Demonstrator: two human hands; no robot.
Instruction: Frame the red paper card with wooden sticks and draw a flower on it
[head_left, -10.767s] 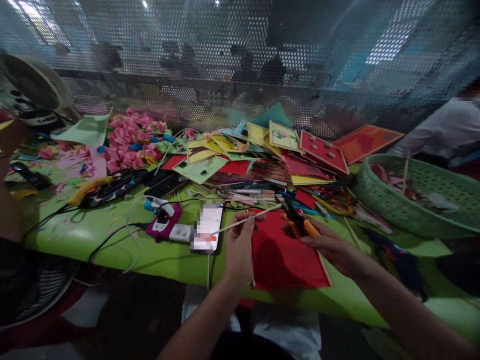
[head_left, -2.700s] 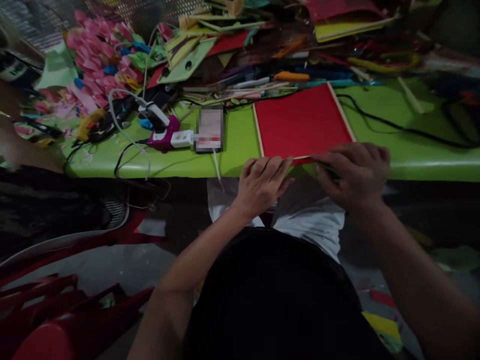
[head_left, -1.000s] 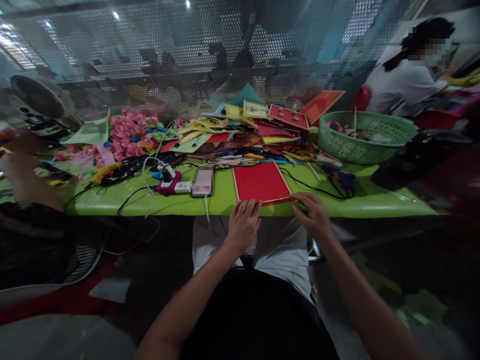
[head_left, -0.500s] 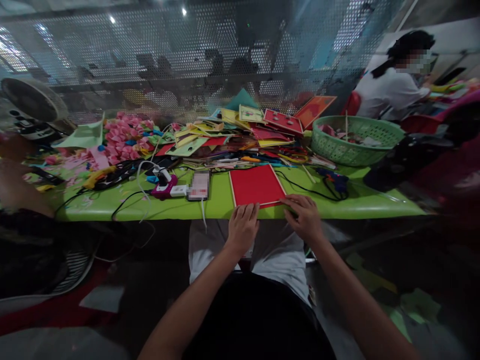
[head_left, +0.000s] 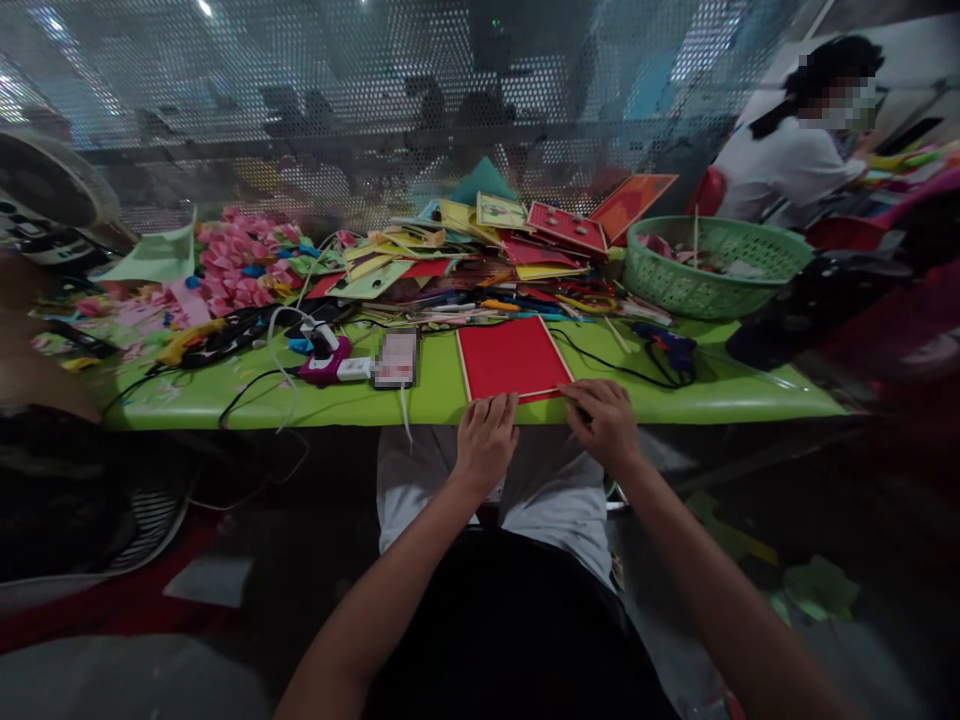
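A red card [head_left: 510, 355] edged with thin wooden sticks lies on the green table [head_left: 735, 395], at its near edge. My left hand [head_left: 486, 442] rests with its fingers flat on the card's near left edge, holding nothing. My right hand [head_left: 606, 425] is at the card's near right corner. Its fingers are bent and pressed on the thin stick [head_left: 551, 392] along that edge. A phone [head_left: 395, 358] lies just left of the card.
Behind the card sits a heap of coloured cards, pens and sticks [head_left: 480, 265]. Pink paper flowers [head_left: 240, 265] and a pink plug adapter [head_left: 324, 362] with cables are at left; a green basket [head_left: 709, 265] and blue glue gun [head_left: 667, 345] at right. A person [head_left: 795, 150] sits far right.
The view has lifted from the table edge and lap to the whole table. Both hands stay at the red card's near edge, shifting only slightly along it.
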